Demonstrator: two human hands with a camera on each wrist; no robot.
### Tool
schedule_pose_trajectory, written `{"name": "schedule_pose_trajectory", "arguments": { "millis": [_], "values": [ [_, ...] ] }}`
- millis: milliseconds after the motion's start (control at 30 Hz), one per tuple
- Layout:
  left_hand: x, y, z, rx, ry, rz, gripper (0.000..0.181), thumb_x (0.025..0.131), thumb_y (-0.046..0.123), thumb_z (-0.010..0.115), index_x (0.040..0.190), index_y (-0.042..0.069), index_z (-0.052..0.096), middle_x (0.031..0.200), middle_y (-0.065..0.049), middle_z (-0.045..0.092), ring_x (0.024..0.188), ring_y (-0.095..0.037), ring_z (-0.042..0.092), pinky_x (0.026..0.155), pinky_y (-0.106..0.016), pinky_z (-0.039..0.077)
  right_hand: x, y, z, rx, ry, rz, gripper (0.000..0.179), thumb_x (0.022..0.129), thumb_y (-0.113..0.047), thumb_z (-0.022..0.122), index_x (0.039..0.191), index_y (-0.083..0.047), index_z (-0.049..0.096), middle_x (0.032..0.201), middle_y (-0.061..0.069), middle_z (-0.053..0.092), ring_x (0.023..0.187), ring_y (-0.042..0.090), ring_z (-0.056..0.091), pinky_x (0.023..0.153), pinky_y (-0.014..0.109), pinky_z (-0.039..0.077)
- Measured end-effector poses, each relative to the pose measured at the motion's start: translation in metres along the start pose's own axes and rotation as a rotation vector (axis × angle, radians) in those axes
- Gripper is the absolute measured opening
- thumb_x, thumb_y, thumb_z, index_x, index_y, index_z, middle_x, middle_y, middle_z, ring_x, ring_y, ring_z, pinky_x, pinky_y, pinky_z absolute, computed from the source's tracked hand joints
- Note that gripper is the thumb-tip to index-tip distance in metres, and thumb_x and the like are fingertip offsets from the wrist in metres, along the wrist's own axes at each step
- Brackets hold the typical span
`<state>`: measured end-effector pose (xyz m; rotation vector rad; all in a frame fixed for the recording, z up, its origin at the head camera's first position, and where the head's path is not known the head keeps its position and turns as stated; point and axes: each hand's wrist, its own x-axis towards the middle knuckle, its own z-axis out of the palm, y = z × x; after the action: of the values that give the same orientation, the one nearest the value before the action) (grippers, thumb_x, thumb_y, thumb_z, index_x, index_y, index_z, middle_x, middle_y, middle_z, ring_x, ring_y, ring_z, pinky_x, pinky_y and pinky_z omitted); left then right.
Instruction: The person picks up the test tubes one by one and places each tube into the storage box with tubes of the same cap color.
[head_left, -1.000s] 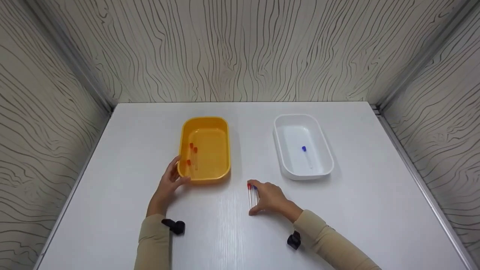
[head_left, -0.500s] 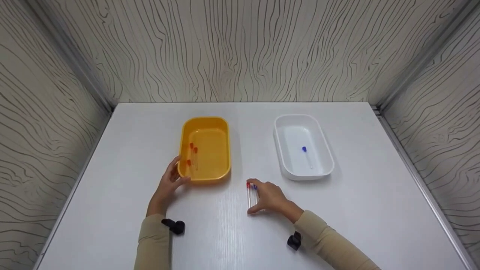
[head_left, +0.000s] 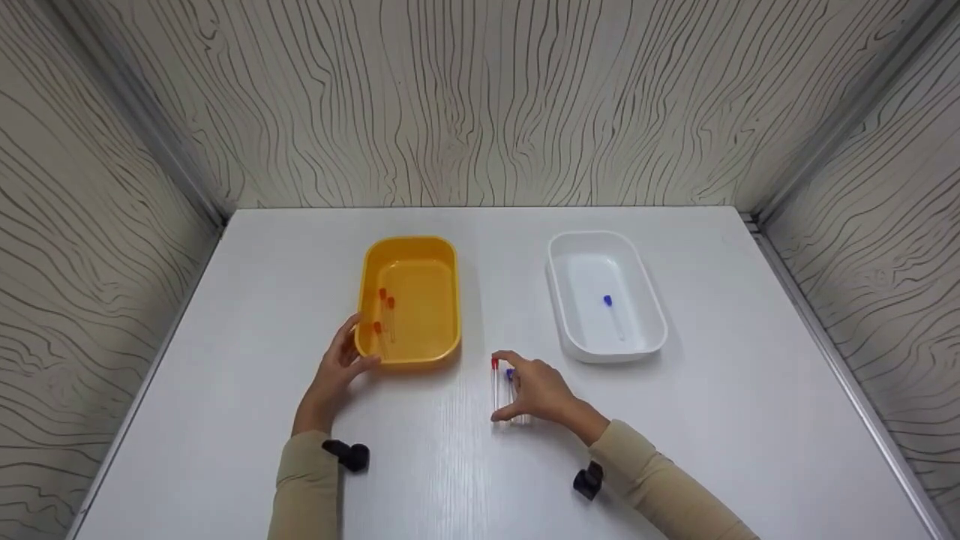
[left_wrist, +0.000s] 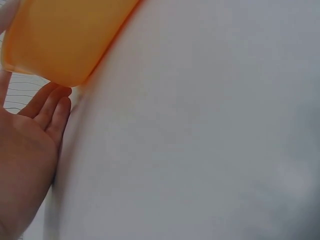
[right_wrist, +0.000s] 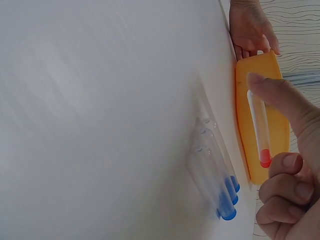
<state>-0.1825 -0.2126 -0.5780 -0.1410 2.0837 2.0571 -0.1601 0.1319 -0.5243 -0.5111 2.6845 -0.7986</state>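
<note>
A person's right hand (head_left: 541, 391) pinches a red-capped tube (right_wrist: 259, 122) near blue-capped tubes (right_wrist: 214, 172); the left hand (head_left: 331, 380) grips a yellow tub (head_left: 424, 300).

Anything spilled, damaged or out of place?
Nothing stands out; no visible spill or damage. Red-capped tubes lie in the yellow tray, a blue-capped tube in the white tray. The right hand holds another red-capped tube; blue-capped tubes lie on the table.

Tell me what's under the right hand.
The right wrist view shows at least three blue-capped tubes on the white table beneath the right hand. In the head view, the hand covers most of them; one blue cap shows.
</note>
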Motion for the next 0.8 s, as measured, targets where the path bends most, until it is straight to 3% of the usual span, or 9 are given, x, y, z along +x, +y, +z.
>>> {"name": "schedule_pose_trajectory", "arguments": {
  "millis": [433, 700, 800],
  "values": [
    [0.002, 0.0, 0.0, 0.028, 0.009, -0.038, 0.076, 0.087, 0.023, 0.071, 0.147, 0.042, 0.028, 0.16, -0.002, 0.028, 0.149, -0.022, 0.027, 0.124, -0.048, 0.017, 0.005, -0.01, -0.014, 0.035, 0.045, -0.054, 0.093, 0.059, -0.036, 0.091, 0.138, -0.012, 0.047, 0.058, -0.009, 0.04, 0.052, 0.005, 0.032, 0.048, 0.017, 0.024],
    [0.001, 0.0, 0.0, 0.029, 0.016, -0.063, 0.077, 0.087, 0.027, 0.071, 0.147, 0.044, 0.026, 0.16, -0.001, 0.027, 0.149, -0.021, 0.027, 0.124, -0.05, 0.016, 0.013, -0.025, -0.025, 0.113, 0.048, -0.041, 0.09, 0.063, -0.032, 0.09, 0.139, -0.015, 0.046, 0.059, -0.008, 0.039, 0.052, 0.007, 0.034, 0.048, 0.016, 0.026],
    [0.001, 0.0, 0.0, 0.015, 0.004, -0.03, 0.078, 0.088, 0.021, 0.07, 0.148, 0.039, 0.025, 0.16, -0.004, 0.028, 0.149, -0.023, 0.028, 0.124, -0.049, 0.017, 0.018, -0.028, -0.028, 0.123, 0.063, -0.061, 0.089, 0.064, -0.032, 0.089, 0.139, -0.014, 0.046, 0.059, -0.008, 0.038, 0.052, 0.007, 0.033, 0.049, 0.016, 0.026]
  ]
}}
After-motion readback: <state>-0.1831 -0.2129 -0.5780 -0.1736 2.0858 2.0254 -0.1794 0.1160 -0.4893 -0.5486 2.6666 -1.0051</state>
